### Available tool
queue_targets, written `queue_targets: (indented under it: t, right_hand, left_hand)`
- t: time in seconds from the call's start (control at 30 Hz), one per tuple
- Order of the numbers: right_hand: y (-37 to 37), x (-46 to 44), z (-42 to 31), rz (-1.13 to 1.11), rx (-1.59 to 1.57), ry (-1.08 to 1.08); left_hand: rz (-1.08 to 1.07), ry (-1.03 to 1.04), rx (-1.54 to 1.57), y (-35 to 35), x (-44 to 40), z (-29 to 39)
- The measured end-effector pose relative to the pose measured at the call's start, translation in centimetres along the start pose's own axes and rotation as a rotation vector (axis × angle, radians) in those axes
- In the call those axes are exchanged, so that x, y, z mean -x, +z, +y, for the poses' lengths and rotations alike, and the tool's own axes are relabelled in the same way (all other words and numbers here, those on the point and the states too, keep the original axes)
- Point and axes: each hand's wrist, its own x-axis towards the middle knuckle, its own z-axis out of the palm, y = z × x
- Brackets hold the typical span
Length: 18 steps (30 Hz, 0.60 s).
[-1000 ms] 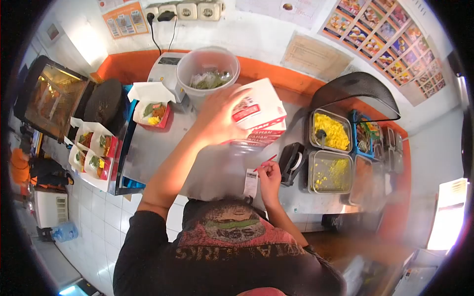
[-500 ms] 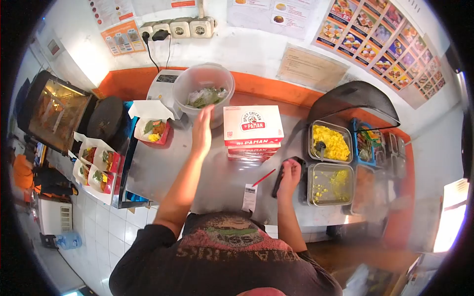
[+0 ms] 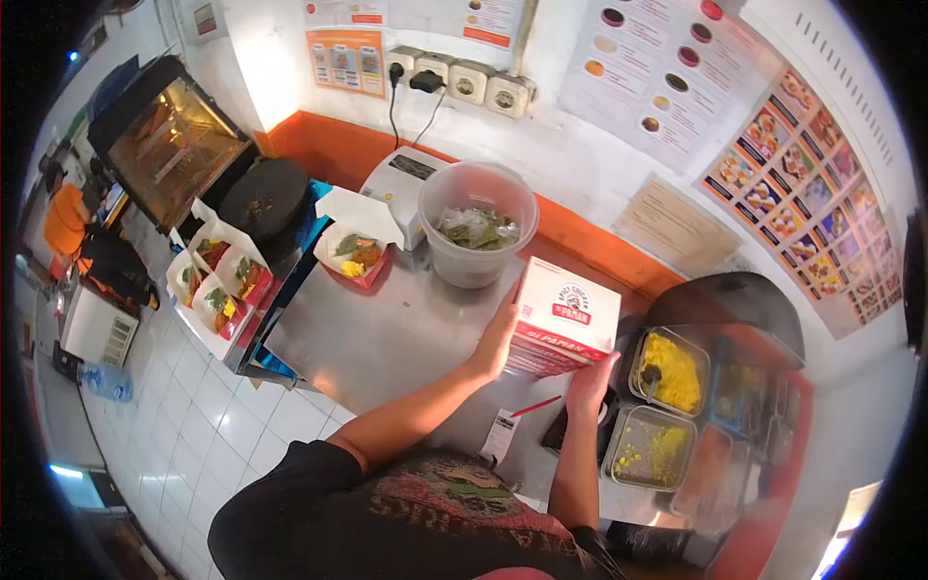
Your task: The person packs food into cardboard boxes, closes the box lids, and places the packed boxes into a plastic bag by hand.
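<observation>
A stack of red and white food boxes [image 3: 572,307], printed "Spicy Chicken", is clasped between my two hands. My left hand [image 3: 496,338] presses flat along the stack's left side, with its fingers partly hidden behind the boxes. My right hand [image 3: 588,387] grips the near right corner, thumb up at the edge. I cannot tell whether the stack is off the counter. Below it lie a red pen [image 3: 536,406] and a printed receipt [image 3: 500,435]. A dark object [image 3: 559,432] is partly covered by my right wrist.
A clear bucket of green leaves [image 3: 474,253] stands behind the boxes. An open box of food [image 3: 360,266] sits to its left. On the right are a container of yellow food [image 3: 688,372] and another with scraps [image 3: 667,449]. A person in orange [image 3: 66,217] is far left.
Both hands have come in to the sides of the box stack, which is now tilted in view. The camera view has turned, bringing more of the left floor into sight.
</observation>
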Motion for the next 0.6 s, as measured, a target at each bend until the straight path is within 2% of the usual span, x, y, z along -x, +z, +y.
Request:
queue_targets:
  t: [0.3,0.37,0.47,0.57,0.6]
  right_hand:
    - [-0.7,0.2,0.1,-0.081,-0.052,-0.112]
    - [-2.0,-0.1,0.5,-0.097,-0.035,-0.081]
    - [-1.8,0.2,0.1,-0.010,0.008,-0.028]
    - [-0.3,1.9,-0.6,-0.052,0.149,-0.200]
    - [-0.3,2.7,-0.1,-0.070,0.150,-0.180]
  left_hand:
    - [-0.010,-0.086,-0.042,-1.5,-0.5,-0.6]
    - [-0.090,-0.201,-0.060,-3.0,-0.3,-2.0]
    - [-0.019,-0.131,-0.165,-3.7,0.2,-2.3]
    - [0.011,-0.153,-0.130,-4.9,2.5,0.3]
    - [0.065,-0.093,-0.187,-5.8,3.6,0.4]
